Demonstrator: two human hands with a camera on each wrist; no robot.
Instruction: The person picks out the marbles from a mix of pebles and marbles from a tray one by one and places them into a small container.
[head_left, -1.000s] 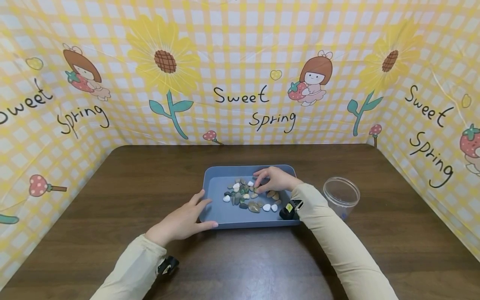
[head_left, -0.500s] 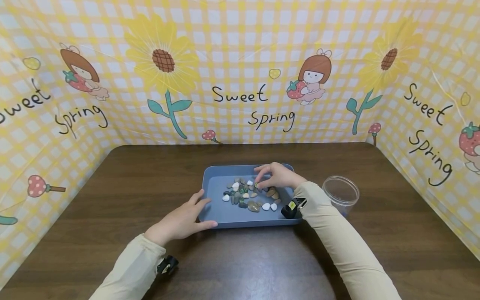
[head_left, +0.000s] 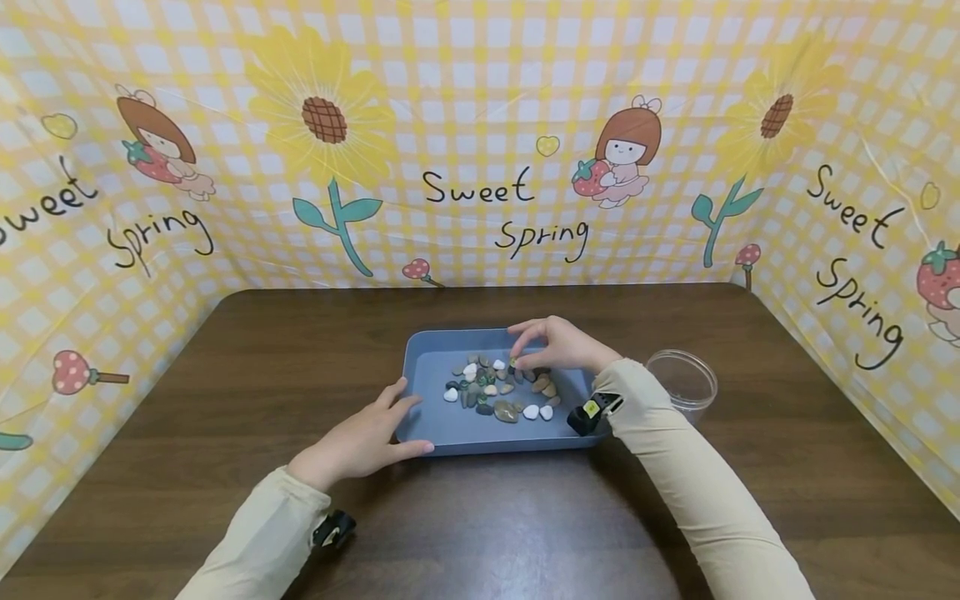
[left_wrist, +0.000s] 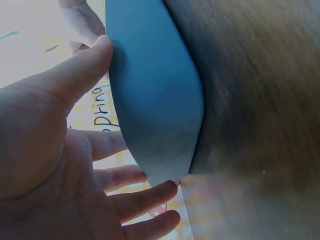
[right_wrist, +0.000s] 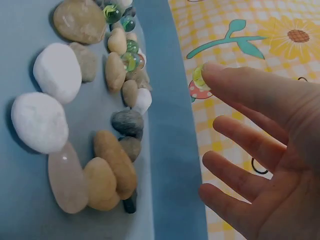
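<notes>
A blue tray holds a cluster of pebbles with several green glass marbles among them. Above the stones, my right hand pinches a yellow-green marble between thumb and index finger; the other fingers are spread. My left hand rests at the tray's left front corner. In the left wrist view, its thumb touches the rim while the other fingers reach along the side, fairly straight.
To the right of the tray stands a clear plastic jar, partly behind the right sleeve. The brown wooden table is bordered by a yellow checked cloth at the back and sides.
My right hand has risen a little from the stones, lifting the marble. My left hand stays at the tray corner.
</notes>
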